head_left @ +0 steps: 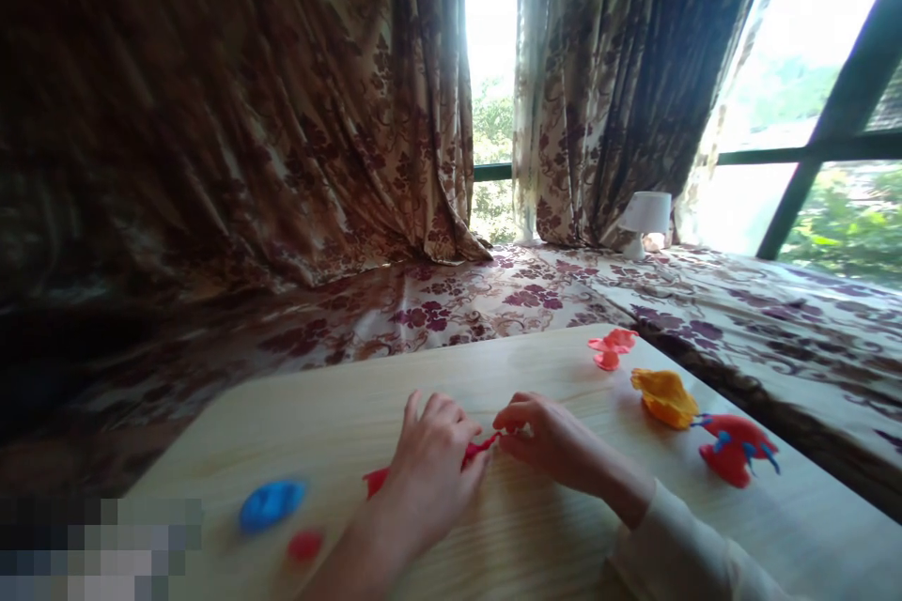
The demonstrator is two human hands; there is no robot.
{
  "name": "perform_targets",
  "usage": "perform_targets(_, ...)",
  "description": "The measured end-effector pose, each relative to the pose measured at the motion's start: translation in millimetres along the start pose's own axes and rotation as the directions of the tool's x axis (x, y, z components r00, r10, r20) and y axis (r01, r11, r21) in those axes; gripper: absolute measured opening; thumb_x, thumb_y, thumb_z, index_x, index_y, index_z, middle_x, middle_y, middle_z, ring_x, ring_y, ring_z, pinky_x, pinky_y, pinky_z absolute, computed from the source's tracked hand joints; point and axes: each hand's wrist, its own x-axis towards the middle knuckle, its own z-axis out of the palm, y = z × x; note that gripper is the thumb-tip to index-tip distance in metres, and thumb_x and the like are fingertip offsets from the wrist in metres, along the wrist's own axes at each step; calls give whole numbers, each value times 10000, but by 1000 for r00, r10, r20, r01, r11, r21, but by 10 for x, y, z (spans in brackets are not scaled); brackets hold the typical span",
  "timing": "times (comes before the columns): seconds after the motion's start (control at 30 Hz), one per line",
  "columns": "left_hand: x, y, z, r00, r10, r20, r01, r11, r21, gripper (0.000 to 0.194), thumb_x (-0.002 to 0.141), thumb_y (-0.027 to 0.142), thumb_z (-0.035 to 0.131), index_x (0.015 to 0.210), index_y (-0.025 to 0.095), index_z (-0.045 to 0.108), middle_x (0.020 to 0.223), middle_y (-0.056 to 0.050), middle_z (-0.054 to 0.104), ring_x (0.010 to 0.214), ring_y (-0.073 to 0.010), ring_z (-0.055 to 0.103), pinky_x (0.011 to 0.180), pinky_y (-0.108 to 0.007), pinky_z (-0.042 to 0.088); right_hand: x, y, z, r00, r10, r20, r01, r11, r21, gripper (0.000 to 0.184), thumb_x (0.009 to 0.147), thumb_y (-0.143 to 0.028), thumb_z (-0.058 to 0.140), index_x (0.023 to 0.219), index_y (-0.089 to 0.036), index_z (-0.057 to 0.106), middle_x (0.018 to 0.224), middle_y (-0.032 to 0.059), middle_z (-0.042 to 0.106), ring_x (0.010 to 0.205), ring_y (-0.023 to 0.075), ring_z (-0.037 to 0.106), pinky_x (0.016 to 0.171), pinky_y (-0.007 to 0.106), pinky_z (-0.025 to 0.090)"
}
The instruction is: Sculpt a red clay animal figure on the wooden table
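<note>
My left hand (431,470) lies over a flat red piece of modelling clay (376,481) on the pale wooden table (536,545), fingers curled onto it. My right hand (550,437) pinches the far end of the same red clay (485,443) between thumb and fingers. Both hands meet near the middle of the table.
A blue clay lump (272,503) and a small red lump (304,546) lie at the left. An orange-pink piece (612,347), a yellow-orange piece (664,397) and a red figure with blue bits (734,449) sit at the right. Flowered cloth, curtains and a small white lamp (645,218) lie beyond.
</note>
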Motion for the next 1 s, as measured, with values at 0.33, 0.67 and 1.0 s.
perform_targets(0.33,19,17,141,999,-39,11,39,999,-4,179,790,204,523,713,228,684,782,-38,636,867,-216,539,993,-513,240,-4,-77,-26,1000,29,-1,-29,999,14,179,738,-103,536,696,-158,701,647,19,671,602,134,571,575,221,392)
perform_targets(0.67,-9,-10,165,999,-31,-44,33,999,42,202,821,200,490,731,216,671,784,-44,640,864,-218,544,990,-495,255,-5,-82,3,1000,14,15,-15,998,60,149,727,-120,562,753,-157,704,705,18,660,613,119,559,559,200,393)
perform_targets(1.0,-26,-58,168,997,-38,-61,39,999,11,203,807,191,495,755,222,689,779,-47,650,849,-225,547,979,-512,258,-20,-46,-44,997,38,60,-43,997,69,166,732,-139,574,827,-168,706,702,11,675,591,114,560,548,199,394)
